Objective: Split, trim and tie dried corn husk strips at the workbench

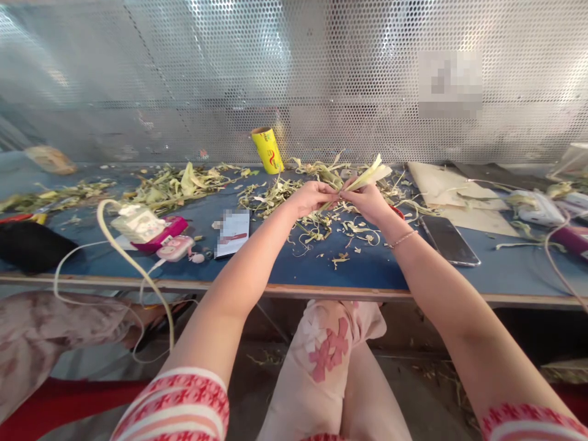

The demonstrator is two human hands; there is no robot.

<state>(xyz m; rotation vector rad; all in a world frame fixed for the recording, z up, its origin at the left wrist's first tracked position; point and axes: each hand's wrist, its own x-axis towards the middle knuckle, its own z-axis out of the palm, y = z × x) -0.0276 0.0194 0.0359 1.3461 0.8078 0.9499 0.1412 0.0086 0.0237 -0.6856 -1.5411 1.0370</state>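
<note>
A pale yellow-green leafy stalk (373, 174) is held above the middle of the table, its broad end pointing up and to the right. My left hand (313, 198) is closed with its fingertips pinched at the stalk's lower end. Close beside it, touching, my right hand (366, 199) grips the same stalk between thumb and fingers. The exact contact is partly hidden by the fingers. Under both hands lies a loose heap of stripped leaves and curled peelings (316, 228). Something red shows just behind my right wrist, mostly hidden.
A yellow cardboard tube (268, 150) stands at the perforated metal wall (312, 79). Phones lie left (233, 233) and right (449, 240). Corded chargers (156, 229), a leaf pile (184, 187) and a black pouch (32, 245) are leftward; cardboard sheets (450, 184) lie right. Another person's leg shows at left.
</note>
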